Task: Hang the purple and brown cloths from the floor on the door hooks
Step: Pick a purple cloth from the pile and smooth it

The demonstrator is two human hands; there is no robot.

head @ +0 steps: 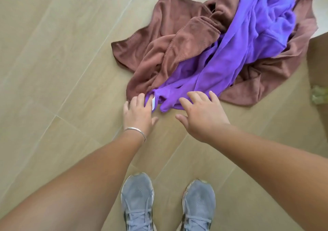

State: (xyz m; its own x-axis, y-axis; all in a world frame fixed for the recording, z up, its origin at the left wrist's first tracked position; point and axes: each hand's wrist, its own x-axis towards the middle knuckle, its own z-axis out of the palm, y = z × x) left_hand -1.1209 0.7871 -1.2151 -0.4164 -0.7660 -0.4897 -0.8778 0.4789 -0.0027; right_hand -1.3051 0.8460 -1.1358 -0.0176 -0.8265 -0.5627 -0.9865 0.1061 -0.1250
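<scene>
Both grey sneakers (167, 204) planted at bottom centre, the left hand (139, 111) and right hand (202, 113) reach spread-fingered, gripping nothing, to the purple cloth (248, 40) heaped over the brown cloth (170, 35) on the floor (53, 70) upper right — nothing lifted or hung yet.

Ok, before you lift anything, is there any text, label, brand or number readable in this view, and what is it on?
No readable text anywhere in the head view.
White tag on the near corner of the purple cloth, beside the left hand: blank or too small to read.
Grey shoes: no brand mark legible.
Brown cloth: no label visible.
</scene>
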